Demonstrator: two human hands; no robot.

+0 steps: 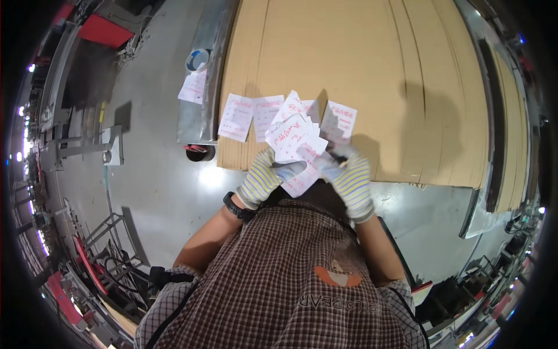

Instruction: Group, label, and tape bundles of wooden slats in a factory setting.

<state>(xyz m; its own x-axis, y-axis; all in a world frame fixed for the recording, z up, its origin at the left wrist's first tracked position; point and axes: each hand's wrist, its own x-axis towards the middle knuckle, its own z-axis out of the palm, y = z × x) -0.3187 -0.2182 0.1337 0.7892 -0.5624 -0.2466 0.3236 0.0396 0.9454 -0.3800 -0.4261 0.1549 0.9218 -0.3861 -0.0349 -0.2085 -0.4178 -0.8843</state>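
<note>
My left hand (pixel 263 178), in a striped knit work glove, grips a fanned stack of white paper slips (pixel 290 136) with red print, its thumb lying across their lower part. Close against the right side of the stack is my right hand (pixel 350 183), gloved alike. Its fingertips are smeared by motion, so whether they pinch a slip cannot be told. Beyond the stack, more slips lie on the cardboard: one at the left (pixel 236 117), another beside it (pixel 264 110), and one at the right (pixel 340 121) partly in shadow.
The large cardboard sheet (pixel 349 52) spreads out in front of me. Along its left runs a grey metal ledge (pixel 200 125) bearing a tape roll (pixel 197 60) and some slips (pixel 193 87). Another cardboard stack (pixel 511 128) stands at the right. Metal frames (pixel 113 232) stand on the left floor.
</note>
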